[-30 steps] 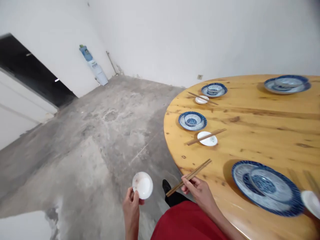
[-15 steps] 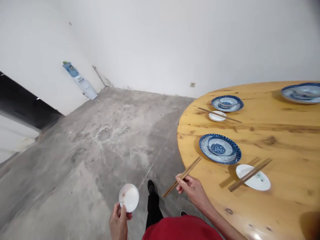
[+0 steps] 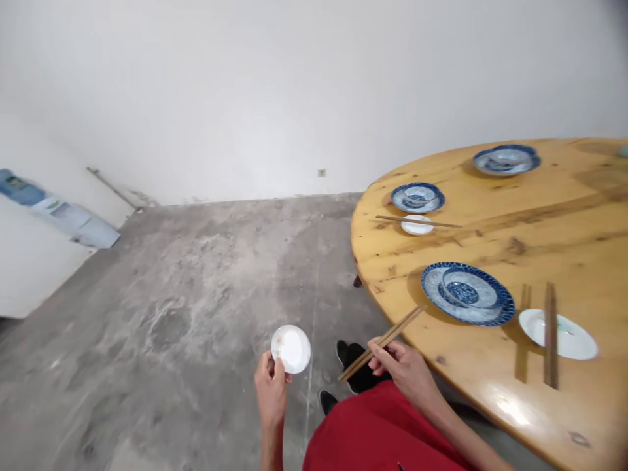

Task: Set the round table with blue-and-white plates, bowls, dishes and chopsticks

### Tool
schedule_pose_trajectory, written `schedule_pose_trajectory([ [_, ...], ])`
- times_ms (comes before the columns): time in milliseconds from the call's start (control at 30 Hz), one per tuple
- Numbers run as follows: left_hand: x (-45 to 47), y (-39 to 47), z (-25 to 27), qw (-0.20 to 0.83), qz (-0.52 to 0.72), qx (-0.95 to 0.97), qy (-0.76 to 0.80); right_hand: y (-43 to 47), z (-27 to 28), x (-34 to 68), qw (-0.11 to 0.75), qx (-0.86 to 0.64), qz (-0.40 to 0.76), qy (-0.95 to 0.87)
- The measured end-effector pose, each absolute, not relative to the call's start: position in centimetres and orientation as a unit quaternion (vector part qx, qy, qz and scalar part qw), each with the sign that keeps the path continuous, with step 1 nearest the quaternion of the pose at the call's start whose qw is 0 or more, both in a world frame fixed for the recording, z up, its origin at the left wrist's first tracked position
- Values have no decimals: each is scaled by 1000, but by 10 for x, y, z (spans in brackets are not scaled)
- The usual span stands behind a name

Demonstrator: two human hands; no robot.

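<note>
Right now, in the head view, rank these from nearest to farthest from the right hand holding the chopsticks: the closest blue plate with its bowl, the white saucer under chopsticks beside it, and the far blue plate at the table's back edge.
From the right hand:
1. Closest blue plate with bowl, just ahead on the table's near edge.
2. White saucer under chopsticks, further right.
3. Far blue plate, at the back edge.

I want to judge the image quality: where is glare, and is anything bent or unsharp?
Head view: glare on the table edge near the right hand; the wall-floor line curves from wide-angle distortion; the small white dish in the left hand looks slightly soft.
</note>
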State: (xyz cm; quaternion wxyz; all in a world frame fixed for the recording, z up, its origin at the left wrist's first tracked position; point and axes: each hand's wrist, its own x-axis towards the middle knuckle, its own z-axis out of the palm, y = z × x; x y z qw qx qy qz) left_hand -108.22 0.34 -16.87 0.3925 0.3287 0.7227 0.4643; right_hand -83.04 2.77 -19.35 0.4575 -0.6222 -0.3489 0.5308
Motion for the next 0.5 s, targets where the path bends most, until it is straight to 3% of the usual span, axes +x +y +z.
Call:
schedule_pose_trajectory([
  [233,-1108,132,-176,416,462,342,704,141,-215,-868,433,-621,550,-354],
  [367,-1138,209,-176,360,427,354,750,238,-204,-888,421,-596,575,-369],
  [500,-1149,280,-163,267,404,354,800,328,-182,-896,462,-569,574,-364],
])
